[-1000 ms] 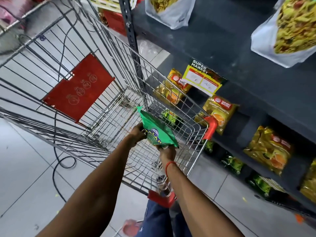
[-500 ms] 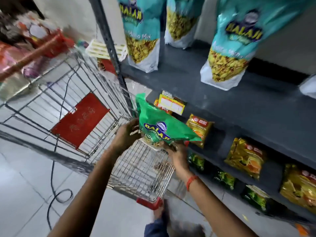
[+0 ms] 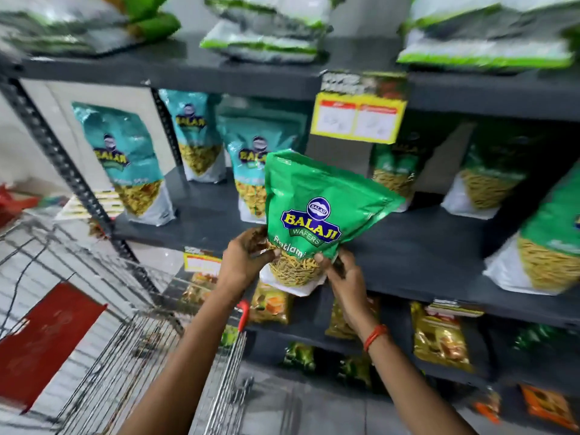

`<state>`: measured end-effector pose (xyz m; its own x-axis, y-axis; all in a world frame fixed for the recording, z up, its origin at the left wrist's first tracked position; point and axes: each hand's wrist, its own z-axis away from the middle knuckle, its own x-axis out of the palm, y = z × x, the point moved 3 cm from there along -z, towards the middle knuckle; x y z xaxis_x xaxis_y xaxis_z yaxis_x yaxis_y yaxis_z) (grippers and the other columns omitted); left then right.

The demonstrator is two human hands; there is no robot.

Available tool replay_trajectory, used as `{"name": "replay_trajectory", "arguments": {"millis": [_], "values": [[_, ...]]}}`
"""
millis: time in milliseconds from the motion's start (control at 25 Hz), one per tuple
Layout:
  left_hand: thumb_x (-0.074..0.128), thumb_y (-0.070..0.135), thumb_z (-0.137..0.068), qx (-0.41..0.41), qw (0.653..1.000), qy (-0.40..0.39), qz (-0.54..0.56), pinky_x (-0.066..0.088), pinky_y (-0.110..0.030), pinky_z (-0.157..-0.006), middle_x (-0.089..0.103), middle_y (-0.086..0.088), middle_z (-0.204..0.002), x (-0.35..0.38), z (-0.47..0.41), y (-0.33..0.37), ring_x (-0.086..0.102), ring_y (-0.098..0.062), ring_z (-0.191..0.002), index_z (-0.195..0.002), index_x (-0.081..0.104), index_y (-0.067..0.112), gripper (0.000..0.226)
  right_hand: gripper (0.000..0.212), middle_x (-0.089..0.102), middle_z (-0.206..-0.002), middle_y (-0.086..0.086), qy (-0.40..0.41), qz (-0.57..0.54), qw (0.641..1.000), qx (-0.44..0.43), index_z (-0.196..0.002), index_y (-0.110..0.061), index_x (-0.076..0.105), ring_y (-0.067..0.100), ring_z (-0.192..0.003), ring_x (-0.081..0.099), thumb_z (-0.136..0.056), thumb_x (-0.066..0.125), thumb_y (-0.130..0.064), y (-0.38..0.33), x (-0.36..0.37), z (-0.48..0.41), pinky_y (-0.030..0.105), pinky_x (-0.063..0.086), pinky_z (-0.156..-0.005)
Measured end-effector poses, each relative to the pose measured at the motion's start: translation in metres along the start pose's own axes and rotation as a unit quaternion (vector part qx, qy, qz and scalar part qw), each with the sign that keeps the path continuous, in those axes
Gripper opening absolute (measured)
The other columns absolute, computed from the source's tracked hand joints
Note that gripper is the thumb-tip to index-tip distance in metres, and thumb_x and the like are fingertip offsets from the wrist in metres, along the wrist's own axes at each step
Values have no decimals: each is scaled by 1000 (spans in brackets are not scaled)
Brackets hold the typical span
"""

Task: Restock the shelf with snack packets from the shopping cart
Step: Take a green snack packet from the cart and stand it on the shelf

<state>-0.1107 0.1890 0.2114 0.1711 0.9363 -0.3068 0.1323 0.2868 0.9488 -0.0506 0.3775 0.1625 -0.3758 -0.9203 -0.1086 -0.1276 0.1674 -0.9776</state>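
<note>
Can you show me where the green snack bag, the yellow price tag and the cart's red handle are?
green snack bag (image 3: 309, 215): head view, on its blue logo.
yellow price tag (image 3: 357, 120): head view, on its white middle.
cart's red handle (image 3: 243, 313): head view, on the red end.

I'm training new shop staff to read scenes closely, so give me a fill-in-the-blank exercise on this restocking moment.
1. The green Balaji Wafers snack packet is held by ____ hands, the left hand and the right hand.
2. The thread band on the right wrist is ____ in colour.
3. The packets standing at the left of the dark grey metal shelf, such as the Balaji packet nearest the upright, have ____ tops.
4. The wire shopping cart stands to the person's ____.

Missing words: both; red; teal; left
</note>
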Motion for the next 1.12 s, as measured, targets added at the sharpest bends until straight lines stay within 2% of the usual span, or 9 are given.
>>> {"name": "replay_trajectory", "arguments": {"millis": [120, 280, 480, 560, 680, 800, 920, 1000, 1120], "values": [[78, 27, -55, 23, 999, -31, 23, 50, -37, -92, 71, -12, -103, 38, -20, 23, 65, -20, -92, -102, 65, 20, 49, 14, 63, -107, 10, 28, 13, 999, -31, -94, -34, 62, 5, -97, 60, -81, 66, -37, -15, -48, -15, 21, 49, -85], [77, -1, -64, 10, 998, -43, 51, 47, -50, -99, 66, -28, -110, 103, -53, 46, 59, -22, -96, -103, 62, -4, 42, 13, 66, -107, 11, 61, 38, 997, -27, -94, -29, 64, 19, -98, 61, -82, 67, -30, -14, -107, -50, 25, 47, -82], [80, 13, -58, -24, 998, -20, 56, 51, -42, -93, 71, -18, -106, 175, -89, 51, 66, -24, -95, -105, 65, 4, 50, 19, 67, -104, 9, 51, -13, 999, 14, -104, -13, 65, -6, -79, 63, -85, 64, -16, -7, -160, -90, 4, 49, -67], [79, 9, -64, -32, 998, -20, 54, 49, -34, -91, 72, -12, -103, 193, -99, 55, 66, -21, -94, -106, 65, 6, 44, 23, 66, -103, 6, 44, -39, 998, 23, -107, -12, 63, -1, -83, 63, -85, 63, -13, -4, -175, -106, 7, 51, -67], [78, 8, -66, -31, 998, -20, 46, 50, -38, -94, 71, -15, -107, 211, -116, 51, 66, -24, -100, -109, 64, 7, 46, 20, 67, -107, 9, 34, -46, 998, 32, -105, -16, 62, 15, -94, 63, -85, 63, -14, 10, -186, -127, 10, 54, -72], [82, 20, -59, -15, 997, -68, 23, 51, -44, -95, 70, -20, -111, 216, -125, 31, 65, -24, -98, -109, 62, 4, 56, 22, 66, -115, 9, 22, -71, 996, 58, -106, -22, 61, 9, -95, 63, -85, 63, -18, 28, -191, -133, 9, 53, -72], [87, 28, -50, -31, 994, -96, 28, 47, -48, -100, 62, -19, -123, 216, -131, 6, 61, -28, -109, -119, 53, 3, 81, 46, 62, -122, 0, 27, -68, 996, 50, -124, -20, 52, 5, -107, 59, -82, 68, -22, 38, -198, -136, 7, 51, -76], [84, 11, -60, -37, 988, -152, 18, 38, -36, -107, 49, -6, -134, 220, -133, 2, 47, -21, -123, -133, 39, 4, 86, 72, 55, -129, -5, 9, -51, 996, 69, -136, -21, 39, 6, -114, 54, -74, 75, -26, 48, -203, -139, 15, 50, -88], [84, 4, -54, -47, 965, -257, 30, 42, -27, -98, 46, 4, -131, 229, -139, 3, 44, -15, -122, -137, 29, 9, 99, 94, 50, -135, -3, -53, 28, 992, 109, -141, -23, 27, 12, -121, 48, -66, 83, -19, 61, -203, -143, 28, 42, -101]]}}
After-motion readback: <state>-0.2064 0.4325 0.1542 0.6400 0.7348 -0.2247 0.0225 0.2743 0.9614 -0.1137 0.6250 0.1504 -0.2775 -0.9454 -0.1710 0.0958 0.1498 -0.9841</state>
